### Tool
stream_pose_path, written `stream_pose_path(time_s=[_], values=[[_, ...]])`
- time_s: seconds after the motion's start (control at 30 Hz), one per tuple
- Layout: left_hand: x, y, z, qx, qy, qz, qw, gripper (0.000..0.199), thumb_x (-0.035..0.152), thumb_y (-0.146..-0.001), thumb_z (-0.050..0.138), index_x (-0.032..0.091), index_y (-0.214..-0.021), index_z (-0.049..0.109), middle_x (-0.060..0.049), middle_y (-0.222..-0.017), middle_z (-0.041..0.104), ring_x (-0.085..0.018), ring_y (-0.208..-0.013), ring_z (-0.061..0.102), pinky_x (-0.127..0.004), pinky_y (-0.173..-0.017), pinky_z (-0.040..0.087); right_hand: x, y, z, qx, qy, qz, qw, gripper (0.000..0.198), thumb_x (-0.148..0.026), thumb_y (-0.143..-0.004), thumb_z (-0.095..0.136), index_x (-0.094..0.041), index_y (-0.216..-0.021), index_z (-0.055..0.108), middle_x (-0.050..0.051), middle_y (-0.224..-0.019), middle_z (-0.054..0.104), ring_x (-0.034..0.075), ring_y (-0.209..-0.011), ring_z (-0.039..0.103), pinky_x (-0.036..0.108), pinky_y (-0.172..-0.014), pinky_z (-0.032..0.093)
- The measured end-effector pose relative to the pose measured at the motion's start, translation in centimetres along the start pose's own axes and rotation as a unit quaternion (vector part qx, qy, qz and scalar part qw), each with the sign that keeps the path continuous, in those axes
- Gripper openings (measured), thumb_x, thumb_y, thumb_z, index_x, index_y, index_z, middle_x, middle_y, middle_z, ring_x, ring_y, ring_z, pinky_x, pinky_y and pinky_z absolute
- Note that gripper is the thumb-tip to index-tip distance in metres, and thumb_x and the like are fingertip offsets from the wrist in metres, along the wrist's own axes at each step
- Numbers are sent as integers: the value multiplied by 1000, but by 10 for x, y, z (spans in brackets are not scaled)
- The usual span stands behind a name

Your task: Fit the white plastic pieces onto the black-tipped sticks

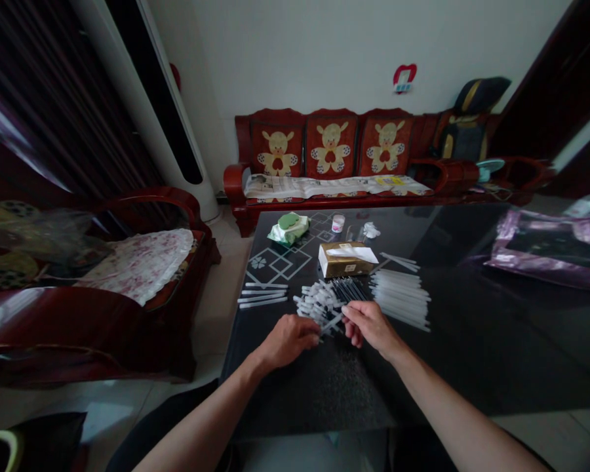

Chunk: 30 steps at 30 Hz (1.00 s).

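Observation:
My right hand [371, 324] pinches one end of a short white tube, like a pen part [332, 323], between thumb and fingers. My left hand [292, 339] is closed with curled fingers at the tube's other end; what it grips is hidden. Just beyond the hands lies a heap of short white pieces like pen caps [317, 298]. Thin black rods like pen refills [349, 288] lie beside the heap. To the right is a stack of long translucent white tubes [400, 296]. Several white sticks like pens [263, 298] lie in a row at the left.
A tissue box [344, 267] stands behind the piles on the black table [472, 354]. Farther back are a green wipes pack [289, 229], a paper cup [338, 223] and a crumpled tissue [371, 230]. A purple plastic bag [501, 242] lies at the right.

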State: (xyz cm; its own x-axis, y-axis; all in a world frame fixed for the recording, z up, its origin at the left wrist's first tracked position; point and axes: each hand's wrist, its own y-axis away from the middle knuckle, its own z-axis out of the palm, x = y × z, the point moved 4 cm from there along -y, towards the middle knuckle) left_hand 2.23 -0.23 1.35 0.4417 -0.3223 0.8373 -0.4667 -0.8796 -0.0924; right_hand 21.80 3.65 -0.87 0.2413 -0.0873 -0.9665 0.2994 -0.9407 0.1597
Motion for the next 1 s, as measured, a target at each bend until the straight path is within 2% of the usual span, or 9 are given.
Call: stream_pose_path(time_s=[0.1,0.2,0.3,0.37,0.47,0.6,0.9,1.0], values=[[-9,3,-16,23,-168,-25,985,15,23,-80,57,24,-84,71,-3,-78,70,-19,-75,63,-25,-69,42,0,-1,1,10,9,6,1000,43,-56,-83,47,-14,-79,59,-1,-50,60,10,-33,52,18,-31,39],[-28,7,-51,76,-309,-116,941,17,22,-82,54,24,-88,70,-6,-92,69,-21,-86,63,-27,-76,42,-1,-1,-6,32,12,5,999,44,-56,-83,47,-14,-83,60,-1,-50,60,10,-35,53,18,-31,40],[-48,13,-79,73,-386,-187,900,15,22,-82,55,24,-87,69,-5,-94,68,-21,-88,62,-28,-76,42,1,-1,-11,36,12,6,999,44,-56,-83,48,-14,-82,60,-1,-50,60,10,-34,53,18,-31,40],[-59,15,-87,66,-409,-208,886,14,21,-81,56,24,-85,69,-6,-94,68,-21,-89,62,-27,-75,42,1,-1,-11,34,14,7,999,44,-56,-82,49,-14,-81,61,-1,-49,60,10,-34,53,18,-31,40],[-70,16,-87,64,-427,-213,876,13,18,-78,59,23,-88,67,-6,-97,67,-22,-91,62,-28,-75,43,1,0,-9,32,15,6,999,44,-56,-82,49,-14,-81,61,-1,-49,59,10,-35,53,19,-31,40],[-73,13,-80,74,-434,-195,877,18,17,-75,63,23,-92,62,-6,-99,65,-22,-91,61,-29,-73,43,-2,0,-12,35,12,9,999,43,-56,-82,49,-15,-79,60,-1,-49,59,10,-34,52,18,-31,39],[-68,2,-76,57,-424,-210,879,12,15,-83,51,21,-90,60,-6,-97,64,-20,-94,59,-27,-73,42,-4,4,-28,61,3,17,998,45,-58,-80,51,-14,-78,60,-1,-49,59,10,-34,52,18,-31,39],[-68,-2,-75,66,-427,-200,879,14,15,-85,48,21,-90,59,-6,-97,64,-20,-95,59,-26,-72,41,-5,5,-44,86,-3,9,996,44,-57,-80,52,-14,-79,60,0,-50,59,10,-35,53,19,-31,39]])
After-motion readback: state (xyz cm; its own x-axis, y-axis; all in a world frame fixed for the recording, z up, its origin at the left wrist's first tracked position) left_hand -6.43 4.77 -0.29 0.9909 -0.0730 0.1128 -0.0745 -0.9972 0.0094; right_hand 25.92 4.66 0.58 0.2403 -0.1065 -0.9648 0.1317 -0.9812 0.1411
